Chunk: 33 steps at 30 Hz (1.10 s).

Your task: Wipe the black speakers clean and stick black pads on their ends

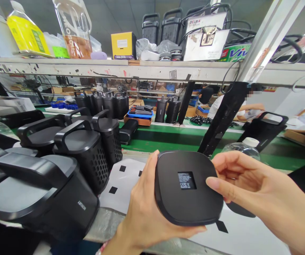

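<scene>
My left hand (144, 205) is wrapped round a black device (192, 209) and holds it tilted, its rounded-square base facing me. A small dark label (186, 181) with fine white print and marks sits in the middle of the base. My right hand (253, 191) is at the device's right edge, its thumb on the base and its other fingers curled beside the edge. The far side of the device is hidden. Below lies a white sheet (123, 191) with several black square labels, partly covered by my hands and the device.
Several black handled devices (80, 141) with perforated sides stand at left. A green conveyor belt (157, 136) runs behind, with a blue tray (140, 113) beyond. A dark post (218, 120) rises at right near a clear bottle (248, 147). Overhead, a shelf (88, 69) holds bottles and boxes. A person works behind.
</scene>
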Motion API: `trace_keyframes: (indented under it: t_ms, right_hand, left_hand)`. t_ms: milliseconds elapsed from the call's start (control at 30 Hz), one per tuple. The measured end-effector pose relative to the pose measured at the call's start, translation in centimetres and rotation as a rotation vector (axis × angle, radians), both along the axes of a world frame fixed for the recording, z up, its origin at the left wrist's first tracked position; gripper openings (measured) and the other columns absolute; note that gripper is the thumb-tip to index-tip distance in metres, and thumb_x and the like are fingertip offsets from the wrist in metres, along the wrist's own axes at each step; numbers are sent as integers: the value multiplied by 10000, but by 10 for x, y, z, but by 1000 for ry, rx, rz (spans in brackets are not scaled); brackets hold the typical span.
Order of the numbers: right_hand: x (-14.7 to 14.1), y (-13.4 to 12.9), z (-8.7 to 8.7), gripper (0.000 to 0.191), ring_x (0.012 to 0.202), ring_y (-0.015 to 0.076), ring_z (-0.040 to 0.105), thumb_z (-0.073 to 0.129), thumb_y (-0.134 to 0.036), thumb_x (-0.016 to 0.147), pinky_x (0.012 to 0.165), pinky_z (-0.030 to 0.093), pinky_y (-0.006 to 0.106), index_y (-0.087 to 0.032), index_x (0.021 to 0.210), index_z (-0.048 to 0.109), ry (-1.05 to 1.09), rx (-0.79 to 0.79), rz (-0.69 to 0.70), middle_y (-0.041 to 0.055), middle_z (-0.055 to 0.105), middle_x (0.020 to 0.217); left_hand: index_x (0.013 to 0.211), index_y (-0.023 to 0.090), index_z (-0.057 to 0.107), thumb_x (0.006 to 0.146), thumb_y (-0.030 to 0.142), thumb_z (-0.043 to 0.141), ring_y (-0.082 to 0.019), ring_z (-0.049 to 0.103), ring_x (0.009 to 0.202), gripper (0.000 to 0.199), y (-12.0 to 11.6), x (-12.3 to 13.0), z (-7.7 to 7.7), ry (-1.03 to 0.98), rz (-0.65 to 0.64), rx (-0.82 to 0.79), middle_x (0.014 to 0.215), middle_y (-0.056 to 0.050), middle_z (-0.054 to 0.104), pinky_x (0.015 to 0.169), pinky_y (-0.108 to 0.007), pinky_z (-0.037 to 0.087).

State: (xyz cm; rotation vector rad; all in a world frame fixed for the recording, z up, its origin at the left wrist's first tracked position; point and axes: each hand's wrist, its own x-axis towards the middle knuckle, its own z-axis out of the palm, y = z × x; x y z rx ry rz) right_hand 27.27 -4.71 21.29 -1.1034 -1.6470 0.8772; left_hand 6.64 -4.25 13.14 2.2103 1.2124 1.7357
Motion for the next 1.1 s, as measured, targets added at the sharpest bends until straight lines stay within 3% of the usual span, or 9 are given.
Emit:
trace_keyframes:
  t_ms: [233, 500, 633, 800, 967, 1100]
  right_hand:
    - [3, 1, -4, 229, 606, 79, 544, 787, -405, 831, 500, 485, 104, -269, 907, 620, -10, -17, 0, -46, 577, 757]
    - [-2, -2, -1, 288, 614, 94, 543, 805, -445, 797, 507, 487, 132, -251, 883, 609, -5, -42, -52, -41, 570, 746]
    - [-6, -2, 1, 323, 628, 95, 541, 817, -464, 775, 516, 478, 133, -246, 891, 609, 16, -84, -102, -42, 566, 749]
    - [-5, -2, -2, 308, 627, 115, 571, 787, -475, 802, 500, 494, 163, -245, 893, 603, -54, -23, -77, -33, 580, 754]
    - [-12, 0, -4, 312, 566, 132, 567, 668, -557, 863, 490, 472, 218, -249, 869, 615, -334, 281, -280, -22, 612, 718]
    - [-8, 18, 0, 537, 415, 155, 475, 538, -777, 830, 414, 343, 280, -242, 794, 558, -651, 392, -500, -38, 518, 534]
  left_hand:
    - [1517, 140, 167, 482, 669, 850, -322, 629, 1193, 1348, 0, -4, 5, 93, 36, 28, 1394, -215, 544, 983, -362, 570]
    - [1525, 166, 152, 445, 601, 896, -342, 661, 1137, 1382, -2, -2, 4, 71, 18, -6, 1377, -209, 562, 923, -380, 607]
    - [1530, 200, 144, 506, 594, 881, -349, 646, 1161, 1321, -1, -2, -1, 14, -33, -47, 1409, -201, 533, 955, -425, 591]
    - [1464, 202, 245, 575, 603, 846, -345, 524, 1311, 1146, 2, -4, 0, 21, -65, 86, 1483, -227, 427, 1017, -435, 545]
    - [1415, 167, 311, 656, 636, 774, -341, 511, 1324, 1005, 3, -3, 2, 67, -44, 123, 1464, -246, 438, 1020, -425, 542]
    - [1418, 197, 330, 625, 623, 803, -355, 504, 1327, 1017, 3, -4, 1, -6, -30, 103, 1469, -224, 453, 1026, -454, 538]
